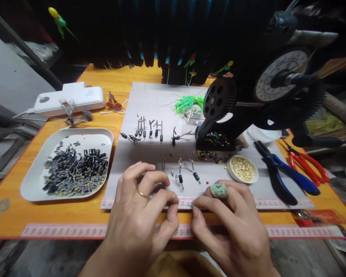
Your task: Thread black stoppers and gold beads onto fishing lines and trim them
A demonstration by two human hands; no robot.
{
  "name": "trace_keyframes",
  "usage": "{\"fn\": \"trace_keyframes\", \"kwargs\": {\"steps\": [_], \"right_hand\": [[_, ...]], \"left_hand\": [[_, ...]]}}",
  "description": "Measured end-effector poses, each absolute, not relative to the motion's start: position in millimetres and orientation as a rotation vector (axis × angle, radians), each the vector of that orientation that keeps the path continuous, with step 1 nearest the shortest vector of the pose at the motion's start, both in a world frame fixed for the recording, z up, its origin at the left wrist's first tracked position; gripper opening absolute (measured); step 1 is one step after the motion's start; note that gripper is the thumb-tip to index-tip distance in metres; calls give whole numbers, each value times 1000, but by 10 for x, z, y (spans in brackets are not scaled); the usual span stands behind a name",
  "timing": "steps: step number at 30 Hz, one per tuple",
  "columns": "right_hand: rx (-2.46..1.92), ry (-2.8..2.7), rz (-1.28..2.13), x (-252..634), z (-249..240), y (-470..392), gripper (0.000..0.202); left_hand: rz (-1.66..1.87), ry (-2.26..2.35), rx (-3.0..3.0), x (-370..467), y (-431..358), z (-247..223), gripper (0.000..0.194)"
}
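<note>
Both hands are low over the front edge of a white board. My left hand, with a gold ring, has thumb and index fingertip pinched together. Opposite it, my right hand pinches in the same way, and green tape wraps one of its fingers. Whatever the fingertips hold is too small to make out. Just beyond them lie a small black cylinder with a metal tip, another black cylinder and a red-headed pin. Several similar black pieces with thin stems stand in a row farther back.
At left, a white tray holds grey and black parts. A cup of gold bits, blue-handled pliers and red-handled pliers are at right. A black geared machine overhangs the back. Measuring tape runs along the table edge.
</note>
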State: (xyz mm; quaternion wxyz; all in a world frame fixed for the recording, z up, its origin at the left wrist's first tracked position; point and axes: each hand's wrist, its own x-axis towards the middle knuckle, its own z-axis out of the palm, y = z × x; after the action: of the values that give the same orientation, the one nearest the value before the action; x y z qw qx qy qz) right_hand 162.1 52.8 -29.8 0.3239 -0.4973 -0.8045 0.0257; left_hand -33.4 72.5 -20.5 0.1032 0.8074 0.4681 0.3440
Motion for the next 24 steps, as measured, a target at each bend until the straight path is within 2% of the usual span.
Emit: {"fn": "trace_keyframes", "kwargs": {"steps": [10, 24], "right_hand": [[-1339, -2093, 59, 1708, -321, 495, 14], [-1388, -2073, 24, 1790, -326, 466, 17]], "left_hand": [[961, 1358, 2424, -346, 745, -222, 14], [1058, 1397, 2357, -257, 744, -231, 18]]}}
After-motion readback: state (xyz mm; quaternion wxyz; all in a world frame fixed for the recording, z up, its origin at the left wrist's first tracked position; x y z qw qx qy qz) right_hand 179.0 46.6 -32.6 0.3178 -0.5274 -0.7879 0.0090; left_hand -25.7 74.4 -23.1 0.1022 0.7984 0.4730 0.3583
